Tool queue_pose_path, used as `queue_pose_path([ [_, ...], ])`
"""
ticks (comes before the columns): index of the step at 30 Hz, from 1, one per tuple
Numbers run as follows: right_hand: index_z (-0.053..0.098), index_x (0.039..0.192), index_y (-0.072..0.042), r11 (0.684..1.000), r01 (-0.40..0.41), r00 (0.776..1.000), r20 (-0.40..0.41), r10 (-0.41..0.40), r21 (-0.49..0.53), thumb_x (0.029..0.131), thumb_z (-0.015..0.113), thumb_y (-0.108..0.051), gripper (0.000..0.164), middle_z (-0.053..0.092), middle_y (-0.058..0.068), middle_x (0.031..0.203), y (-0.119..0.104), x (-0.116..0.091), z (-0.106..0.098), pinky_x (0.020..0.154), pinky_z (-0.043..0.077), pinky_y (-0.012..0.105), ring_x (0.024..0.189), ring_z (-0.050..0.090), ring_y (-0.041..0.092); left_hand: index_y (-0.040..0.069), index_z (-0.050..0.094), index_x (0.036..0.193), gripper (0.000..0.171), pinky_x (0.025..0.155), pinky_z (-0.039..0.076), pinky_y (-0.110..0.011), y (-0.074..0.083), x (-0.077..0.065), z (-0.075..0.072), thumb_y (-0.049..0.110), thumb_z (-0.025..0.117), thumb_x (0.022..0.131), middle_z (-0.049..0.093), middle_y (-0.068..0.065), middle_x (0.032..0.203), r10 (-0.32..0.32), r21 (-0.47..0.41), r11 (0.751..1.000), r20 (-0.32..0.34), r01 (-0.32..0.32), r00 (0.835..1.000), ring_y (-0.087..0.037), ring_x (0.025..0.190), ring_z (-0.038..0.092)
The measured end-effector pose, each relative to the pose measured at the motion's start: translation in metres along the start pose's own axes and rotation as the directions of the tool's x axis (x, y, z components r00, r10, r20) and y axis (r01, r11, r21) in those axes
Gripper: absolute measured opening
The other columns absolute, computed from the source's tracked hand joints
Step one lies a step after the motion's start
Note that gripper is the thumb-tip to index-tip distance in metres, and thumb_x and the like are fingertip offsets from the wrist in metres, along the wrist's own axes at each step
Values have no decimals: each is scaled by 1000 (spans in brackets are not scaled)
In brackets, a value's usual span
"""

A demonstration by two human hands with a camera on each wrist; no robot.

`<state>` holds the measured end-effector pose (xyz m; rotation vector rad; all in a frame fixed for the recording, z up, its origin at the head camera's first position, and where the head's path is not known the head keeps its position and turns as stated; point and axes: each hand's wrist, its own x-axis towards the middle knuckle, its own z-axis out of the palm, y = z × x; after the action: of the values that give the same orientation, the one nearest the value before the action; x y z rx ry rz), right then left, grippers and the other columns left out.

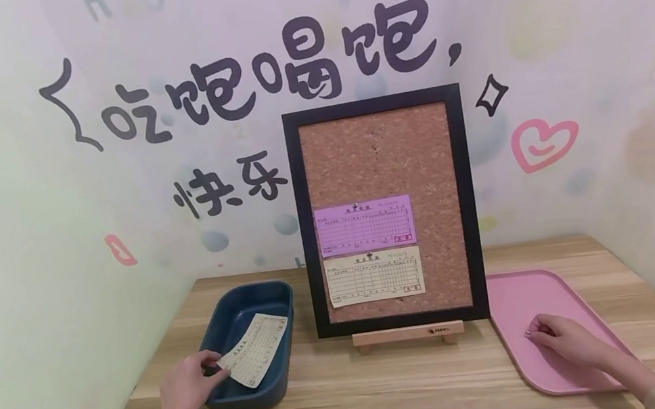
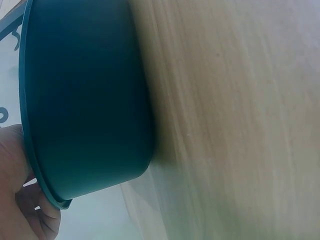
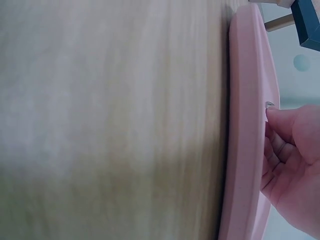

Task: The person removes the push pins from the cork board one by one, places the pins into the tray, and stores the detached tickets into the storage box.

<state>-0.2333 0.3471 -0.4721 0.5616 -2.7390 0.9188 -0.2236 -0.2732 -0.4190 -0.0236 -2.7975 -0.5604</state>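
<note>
Over the dark blue bin (image 1: pixel 214 407), my left hand (image 1: pixel 187 385) pinches a cream receipt slip (image 1: pixel 256 350) by its near left corner. The slip slants across the bin's opening, printed side up. In the left wrist view, the left hand (image 2: pixel 22 195) shows at the bin's rim. My right hand (image 1: pixel 568 341) is low over the pink tray (image 1: pixel 513 297), with a small silvery pushpin (image 3: pixel 269 104) between thumb and fingertip. On the corkboard (image 1: pixel 380 157), a purple receipt slip (image 1: pixel 364 227) hangs above a cream receipt slip (image 1: pixel 375 277), each pinned at its top.
The black-framed corkboard stands upright on a small wooden easel (image 1: pixel 407 334) between bin and tray. Close behind rises a wall (image 1: pixel 206 15) with black lettering. All of it stands on a wood-grain table (image 1: pixel 388 395).
</note>
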Motion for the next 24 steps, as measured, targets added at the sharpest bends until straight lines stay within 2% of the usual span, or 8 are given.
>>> queue_pose_path([
  [11, 55, 78, -7, 999, -37, 999, 13, 37, 2, 84, 60, -4, 8, 44, -9, 68, 1, 0, 1, 54, 35, 20, 62, 37, -4, 6, 68, 89, 31, 55, 42, -32, -1, -2, 0, 26, 77, 66, 65, -5, 81, 22, 22, 1000, -29, -21, 999, -17, 68, 57],
  [18, 55, 78, -9, 998, -49, 999, -5, 49, -26, 82, 61, -4, 9, 45, -9, 68, 0, 0, 1, 55, 36, 20, 63, 37, -4, 1, 67, 93, 36, 53, 38, -29, 1, -2, -2, 25, 77, 68, 63, -9, 84, -2, 27, 1000, 16, 1, 1000, -17, 65, 49],
  [24, 56, 78, -7, 999, -22, 1000, -19, 21, -24, 80, 62, -2, 8, 48, -10, 69, 1, 1, 0, 55, 38, 20, 63, 39, -5, 1, 66, 94, 36, 56, 40, -29, 3, -2, -5, 24, 76, 69, 64, -10, 88, -6, 11, 1000, 23, 5, 1000, -17, 68, 51],
])
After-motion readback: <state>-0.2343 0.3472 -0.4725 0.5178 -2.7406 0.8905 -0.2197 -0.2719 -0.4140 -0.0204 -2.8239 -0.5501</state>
